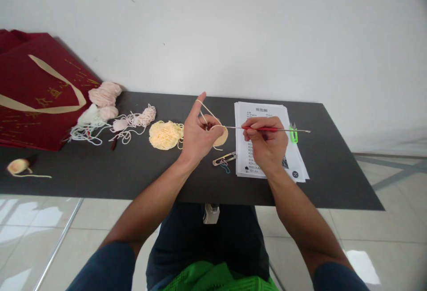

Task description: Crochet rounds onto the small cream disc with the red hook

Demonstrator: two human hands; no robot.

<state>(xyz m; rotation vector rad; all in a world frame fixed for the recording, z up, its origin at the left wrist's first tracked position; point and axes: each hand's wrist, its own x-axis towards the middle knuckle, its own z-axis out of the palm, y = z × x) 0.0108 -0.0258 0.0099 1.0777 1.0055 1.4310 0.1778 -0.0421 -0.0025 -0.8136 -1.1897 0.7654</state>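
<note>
My left hand (196,135) pinches a small round piece of pale yellow crochet (221,138), its index finger raised with a strand of yarn looped over it. In my right hand (267,143) is a crochet hook (263,129) with a red grip, held level like a pencil. The hook's left end reaches the crochet piece at my left thumb; the exact stitch is too small to make out. A ball of yellow yarn (166,135) lies just left of my left hand. Beneath my right hand are printed pattern sheets (245,108).
Beside the sheets lie green thread snips (294,134); another pair of snips (224,159) and a teal stitch marker (227,168) sit nearer me. Pink yarn (106,94), white yarn (87,126) and a dark red bag (43,90) occupy the left. A small crocheted piece (18,166) lies far left.
</note>
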